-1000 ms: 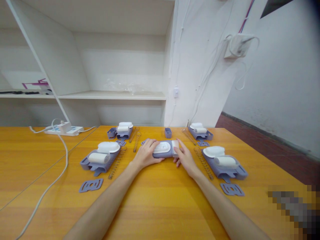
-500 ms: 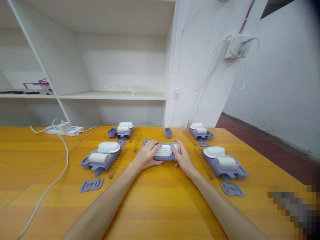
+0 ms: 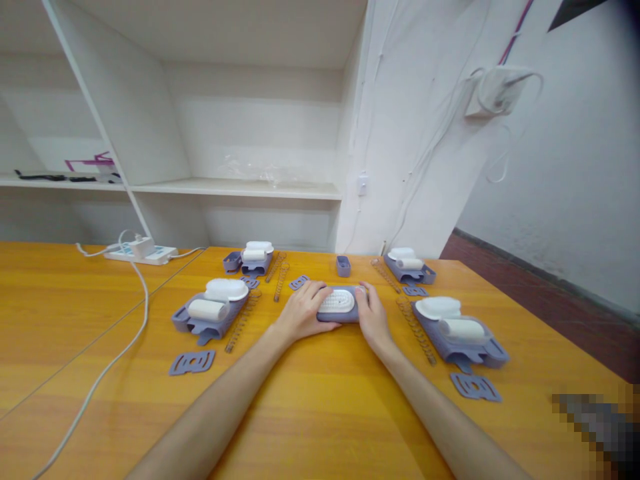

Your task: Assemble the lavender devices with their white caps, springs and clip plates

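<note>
A grey-purple plastic casing [image 3: 354,315] with a white oval, perforated insert [image 3: 337,301] on its upper face lies between my hands at the middle of the table. My left hand [image 3: 304,312] grips its left end, thumb along the near edge. Around the right end is my right hand [image 3: 373,317], its thumb pressed near the insert and its other fingers partly hidden behind. A small grey-purple cup-like piece [image 3: 343,266] stands beyond the casing. Just past my left hand is a flat slotted plate [image 3: 299,283].
Parts sets with grey-purple housings [image 3: 200,327], white rolls [image 3: 463,330] and white oval lids [image 3: 439,307] stand on both sides. Coil springs [image 3: 416,331] and slotted plates [image 3: 192,363] lie beside them. A power strip [image 3: 157,254] and white cable [image 3: 147,300] occupy the left.
The view has shifted slightly. My right hand has closed further over the casing's right end, covering a pale part that showed there before. My left hand keeps its grip.
</note>
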{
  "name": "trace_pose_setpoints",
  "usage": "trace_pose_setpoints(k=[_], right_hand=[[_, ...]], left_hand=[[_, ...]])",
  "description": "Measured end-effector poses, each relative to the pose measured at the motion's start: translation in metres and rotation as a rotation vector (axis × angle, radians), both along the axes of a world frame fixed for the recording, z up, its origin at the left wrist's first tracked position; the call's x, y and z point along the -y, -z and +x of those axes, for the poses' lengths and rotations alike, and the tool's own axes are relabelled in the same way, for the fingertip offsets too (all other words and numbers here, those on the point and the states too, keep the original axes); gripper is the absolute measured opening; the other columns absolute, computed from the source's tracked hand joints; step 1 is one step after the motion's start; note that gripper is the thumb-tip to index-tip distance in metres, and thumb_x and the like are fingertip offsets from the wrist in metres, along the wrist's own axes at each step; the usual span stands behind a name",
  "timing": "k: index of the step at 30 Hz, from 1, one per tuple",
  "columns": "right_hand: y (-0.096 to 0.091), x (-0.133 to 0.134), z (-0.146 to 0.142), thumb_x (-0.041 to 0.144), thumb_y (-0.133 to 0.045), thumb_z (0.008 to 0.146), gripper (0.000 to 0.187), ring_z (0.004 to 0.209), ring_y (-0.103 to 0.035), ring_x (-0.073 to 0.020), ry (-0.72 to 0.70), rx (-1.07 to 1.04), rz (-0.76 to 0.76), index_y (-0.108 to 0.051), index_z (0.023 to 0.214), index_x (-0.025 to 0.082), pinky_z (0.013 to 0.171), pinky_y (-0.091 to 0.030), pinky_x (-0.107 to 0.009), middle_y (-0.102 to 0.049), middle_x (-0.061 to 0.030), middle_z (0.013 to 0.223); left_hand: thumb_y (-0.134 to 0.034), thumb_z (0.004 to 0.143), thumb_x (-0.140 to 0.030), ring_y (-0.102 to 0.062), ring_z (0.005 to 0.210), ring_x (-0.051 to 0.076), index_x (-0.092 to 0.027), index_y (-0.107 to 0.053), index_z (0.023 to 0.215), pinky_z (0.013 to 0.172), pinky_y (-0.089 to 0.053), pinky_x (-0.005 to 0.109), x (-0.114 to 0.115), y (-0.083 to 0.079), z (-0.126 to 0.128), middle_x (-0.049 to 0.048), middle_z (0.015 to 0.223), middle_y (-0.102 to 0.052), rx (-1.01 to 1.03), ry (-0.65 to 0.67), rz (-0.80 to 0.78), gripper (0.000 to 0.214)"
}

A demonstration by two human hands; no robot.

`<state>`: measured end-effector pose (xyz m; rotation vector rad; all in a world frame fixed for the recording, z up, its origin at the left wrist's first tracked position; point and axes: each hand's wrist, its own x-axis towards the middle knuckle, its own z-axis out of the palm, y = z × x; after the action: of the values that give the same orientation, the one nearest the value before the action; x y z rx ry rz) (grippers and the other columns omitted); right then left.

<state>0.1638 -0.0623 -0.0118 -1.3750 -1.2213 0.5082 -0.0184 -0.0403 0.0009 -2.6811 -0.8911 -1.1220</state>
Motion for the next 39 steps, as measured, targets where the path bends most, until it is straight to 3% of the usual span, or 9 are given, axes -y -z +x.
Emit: trace_pose_setpoints(k=[3, 11, 14, 19, 22, 26, 30, 33, 39], right_hand=[[0.004, -0.004, 0.003, 0.044, -0.039, 0.084, 0.046, 0.112, -0.048, -0.0251, 0.031, 0.098, 0.015, -0.052, 0.116, 0.014, 0.098, -0.033, -0.041, -0.055, -0.0136, 0.12], [0.004, -0.003, 0.004, 0.041, -0.031, 0.086, 0.049, 0.115, -0.045, -0.0292, 0.156, 0.278, -0.167, -0.05, 0.123, 0.013, 0.097, -0.028, -0.045, -0.053, -0.0146, 0.123], [0.0, 0.0, 0.003, 0.041, -0.032, 0.086, 0.046, 0.113, -0.044, -0.0328, 0.24, 0.394, -0.272, -0.052, 0.121, 0.018, 0.094, -0.025, -0.051, -0.058, -0.0119, 0.118], [0.0, 0.0, 0.003, 0.041, -0.031, 0.087, 0.045, 0.111, -0.044, -0.0319, 0.252, 0.431, -0.288, -0.052, 0.12, 0.018, 0.092, -0.025, -0.048, -0.059, -0.0112, 0.116], [0.002, 0.001, 0.003, 0.042, -0.03, 0.088, 0.046, 0.111, -0.043, -0.0316, 0.279, 0.443, -0.244, -0.051, 0.12, 0.018, 0.091, -0.026, -0.048, -0.057, -0.0118, 0.118], [-0.003, 0.012, -0.002, 0.047, -0.032, 0.088, 0.049, 0.113, -0.041, -0.0288, 0.317, 0.585, -0.023, -0.046, 0.125, 0.018, 0.093, -0.026, -0.047, -0.051, -0.0136, 0.122], [-0.013, 0.025, -0.009, 0.05, -0.05, 0.079, 0.052, 0.115, -0.037, -0.028, 0.084, 0.895, 0.231, -0.048, 0.123, 0.022, 0.098, -0.02, -0.047, -0.046, -0.0119, 0.126], [-0.014, 0.025, -0.008, 0.045, -0.058, 0.076, 0.047, 0.114, -0.037, -0.029, 0.015, 1.002, 0.259, -0.052, 0.119, 0.026, 0.098, -0.018, -0.05, -0.048, -0.0111, 0.123], [-0.012, 0.018, -0.004, 0.03, -0.052, 0.083, 0.041, 0.116, -0.035, -0.0312, 0.216, 0.965, 0.202, -0.05, 0.122, 0.021, 0.096, -0.022, -0.052, -0.043, -0.0147, 0.127]], left_hand=[[-0.065, 0.065, -0.054, -0.047, 0.109, 0.027, -0.019, -0.043, 0.12, 0.095, -0.038, 0.042, 0.0, -0.001, 0.002, 0.0117, 0.116, -0.051, 0.017, 0.0, -0.084, 0.069], [-0.06, 0.071, -0.053, -0.046, 0.111, 0.023, -0.019, -0.041, 0.122, 0.096, -0.038, 0.037, 0.0, -0.007, 0.003, 0.0095, 0.117, -0.05, 0.105, 0.005, -0.22, 0.064], [-0.038, 0.089, -0.039, -0.05, 0.104, 0.019, -0.019, -0.049, 0.111, 0.092, -0.039, 0.034, -0.007, -0.008, -0.004, 0.0079, 0.109, -0.055, 0.122, -0.095, -0.232, 0.032], [-0.031, 0.091, -0.024, -0.051, 0.098, 0.019, -0.019, -0.055, 0.097, 0.099, -0.029, 0.042, -0.025, 0.005, -0.02, 0.0066, 0.098, -0.059, -0.028, -0.349, -0.185, 0.026], [-0.038, 0.086, -0.017, -0.05, 0.101, 0.019, -0.021, -0.055, 0.1, 0.105, -0.016, 0.046, -0.028, 0.011, -0.024, 0.0054, 0.102, -0.059, -0.143, -0.388, -0.165, 0.023], [-0.048, 0.08, -0.02, -0.049, 0.1, 0.021, -0.021, -0.056, 0.101, 0.1, -0.024, 0.043, -0.025, 0.009, -0.023, 0.0062, 0.1, -0.059, -0.206, -0.429, -0.15, 0.022], [-0.049, 0.08, -0.024, -0.05, 0.098, 0.024, -0.02, -0.058, 0.097, 0.099, -0.022, 0.046, -0.021, 0.006, -0.021, 0.0077, 0.096, -0.061, -0.209, -0.498, -0.118, 0.019], [-0.042, 0.084, -0.021, -0.054, 0.09, 0.022, -0.02, -0.059, 0.092, 0.101, -0.017, 0.05, -0.019, 0.006, -0.019, 0.0066, 0.087, -0.063, -0.22, -0.477, -0.097, 0.018], [-0.036, 0.086, -0.019, -0.055, 0.089, 0.024, -0.018, -0.053, 0.108, 0.091, -0.03, 0.044, -0.019, 0.002, -0.018, 0.0107, 0.088, -0.063, -0.138, -0.536, -0.13, 0.027]])
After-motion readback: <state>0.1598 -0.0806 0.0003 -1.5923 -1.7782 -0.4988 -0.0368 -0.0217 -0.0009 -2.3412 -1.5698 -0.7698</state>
